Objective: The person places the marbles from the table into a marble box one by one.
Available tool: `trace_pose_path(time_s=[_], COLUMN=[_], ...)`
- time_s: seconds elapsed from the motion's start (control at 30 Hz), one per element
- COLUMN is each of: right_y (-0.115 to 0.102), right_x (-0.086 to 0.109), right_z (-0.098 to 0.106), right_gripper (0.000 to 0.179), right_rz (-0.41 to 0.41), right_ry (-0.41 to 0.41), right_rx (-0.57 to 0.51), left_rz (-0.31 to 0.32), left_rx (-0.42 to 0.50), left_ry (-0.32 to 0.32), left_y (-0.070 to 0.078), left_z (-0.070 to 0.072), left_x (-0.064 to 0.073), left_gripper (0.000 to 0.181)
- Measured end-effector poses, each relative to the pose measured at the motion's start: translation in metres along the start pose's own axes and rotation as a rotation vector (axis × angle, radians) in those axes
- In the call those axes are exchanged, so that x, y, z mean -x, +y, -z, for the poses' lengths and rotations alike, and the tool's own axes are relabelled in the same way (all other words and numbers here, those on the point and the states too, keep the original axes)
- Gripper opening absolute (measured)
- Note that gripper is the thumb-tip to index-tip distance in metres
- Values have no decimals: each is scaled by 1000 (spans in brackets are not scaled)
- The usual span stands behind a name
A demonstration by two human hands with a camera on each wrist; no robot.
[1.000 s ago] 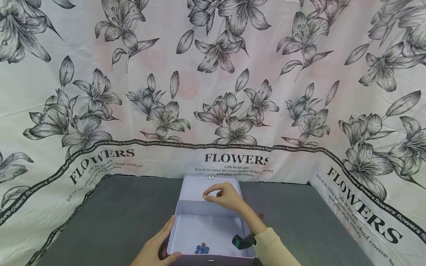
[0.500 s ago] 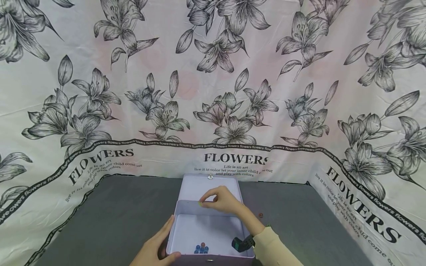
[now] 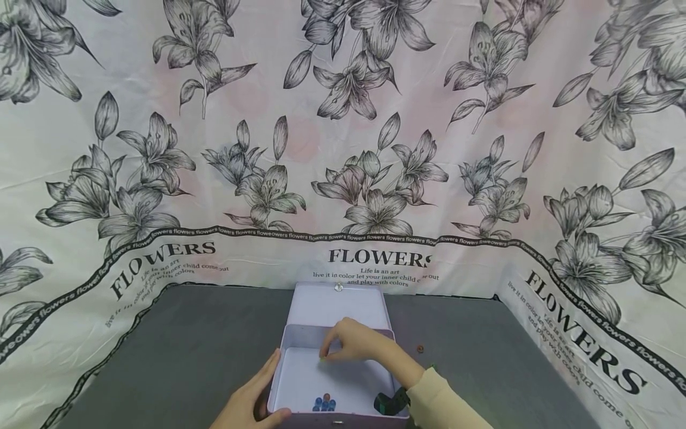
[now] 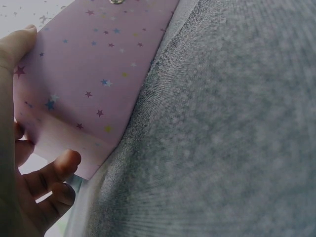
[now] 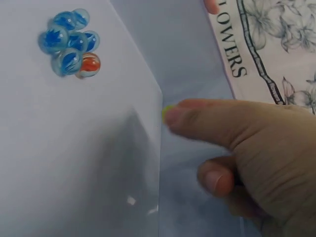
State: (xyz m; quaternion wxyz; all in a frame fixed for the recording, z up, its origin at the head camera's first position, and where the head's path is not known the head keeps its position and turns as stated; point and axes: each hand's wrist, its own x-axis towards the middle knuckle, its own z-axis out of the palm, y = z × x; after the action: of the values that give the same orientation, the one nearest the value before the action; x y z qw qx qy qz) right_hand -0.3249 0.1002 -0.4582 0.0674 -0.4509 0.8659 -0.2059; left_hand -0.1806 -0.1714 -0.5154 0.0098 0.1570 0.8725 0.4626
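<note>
A lilac metal box [image 3: 308, 419], its lid [image 3: 337, 305] folded back, stands on the grey cloth. My left hand [image 3: 249, 398] grips its front left corner, thumb at the front and fingers along the left side. In the left wrist view, the box's outer wall [image 4: 94, 64] shows small coloured stars. My right hand [image 3: 351, 342] is inside the box, pinching a small yellow-green thing [image 5: 165, 114] between thumb and forefinger; the fingers mostly cover it, so its kind is hidden. Several blue marbles [image 5: 53, 39] and one orange marble [image 5: 90, 65] cluster on the box floor near the front.
Right of the box, a small brown round thing [image 3: 420, 348] lies on the grey cloth [image 3: 471, 357]. A bit of green [image 3: 433, 365] shows beside my right forearm. A flower-printed curtain [image 3: 370, 179] hangs behind and at both sides.
My right hand has come down from over the lid, past the box's back edge, into the box with the yellow-green thing. The left hand keeps its hold on the corner.
</note>
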Motion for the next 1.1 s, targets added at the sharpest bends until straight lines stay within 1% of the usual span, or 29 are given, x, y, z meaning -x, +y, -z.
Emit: trace_pose_path(time_s=[0.13, 0.27, 0.37, 0.53, 0.67, 0.77, 0.83, 0.93, 1.1], right_y=[-5, -9, -9, -6, -5, -6, -5, 0, 12], right_x=[1, 1, 0, 2, 6, 12, 18, 29, 55], right_z=[-2, -1, 0, 4, 12, 21, 26, 32, 39], right_gripper=[4, 4, 7, 11, 14, 15, 16, 18, 22], right_rz=[-15, -26, -14, 3, -4, -37, -61, -98, -152], right_ry=[-32, -39, -31, 11, 75, 143, 198, 276, 400], right_rx=[85, 111, 77, -61, -179, -263, -300, -333, -396], left_rz=[8, 0, 7, -3, -20, -10, -3, -4, 1], left_rx=[-5, -10, -6, 11, 26, 29, 35, 26, 12], left_ry=[-2, 3, -1, -7, -1, 0, -1, 4, 4], left_y=[2, 3, 3, 2, 1, 2, 3, 3, 1], left_z=[0, 1, 2, 2, 1, 0, 0, 0, 0], left_x=[0, 0, 1, 1, 1, 2, 2, 1, 0], left_gripper=[101, 100, 100, 98, 99, 100, 101, 101, 101])
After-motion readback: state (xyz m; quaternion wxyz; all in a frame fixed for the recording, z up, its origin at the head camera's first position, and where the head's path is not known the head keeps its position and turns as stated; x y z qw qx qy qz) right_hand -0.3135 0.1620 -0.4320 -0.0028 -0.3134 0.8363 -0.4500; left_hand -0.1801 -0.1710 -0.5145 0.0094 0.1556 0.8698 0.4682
